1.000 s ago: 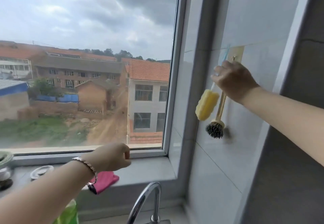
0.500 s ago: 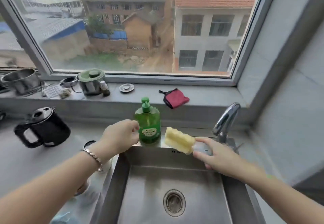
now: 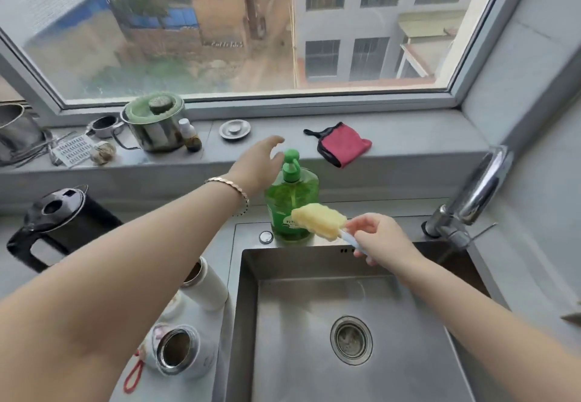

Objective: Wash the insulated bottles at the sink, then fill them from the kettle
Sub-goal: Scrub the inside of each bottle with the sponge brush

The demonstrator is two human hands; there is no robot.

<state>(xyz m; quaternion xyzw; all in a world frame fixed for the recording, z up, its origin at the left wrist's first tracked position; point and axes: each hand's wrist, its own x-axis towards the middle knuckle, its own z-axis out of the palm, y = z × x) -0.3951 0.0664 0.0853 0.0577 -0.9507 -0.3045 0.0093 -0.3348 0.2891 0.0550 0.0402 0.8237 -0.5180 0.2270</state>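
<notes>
Two open white insulated bottles stand on the counter left of the sink: one (image 3: 206, 285) partly behind my left forearm, the other (image 3: 180, 351) nearer me with a red loop beside it. My right hand (image 3: 382, 239) grips the pale blue handle of a yellow sponge brush (image 3: 319, 220) over the back rim of the steel sink (image 3: 345, 332). My left hand (image 3: 259, 165) reaches with spread fingers just over the pump of the green dish soap bottle (image 3: 292, 203). A black kettle (image 3: 59, 222) sits at the far left.
The chrome tap (image 3: 471, 194) rises at the sink's right rear corner. On the windowsill lie a red cloth (image 3: 342, 143), a metal drain plug (image 3: 235, 129), a lidded steel pot (image 3: 154, 126), a small brown bottle (image 3: 190, 137) and other metal ware.
My view dropped from the wall hooks to the sink. My right hand brought the sponge brush down from the wall to the sink's back rim. My left hand rose and opened above the soap pump.
</notes>
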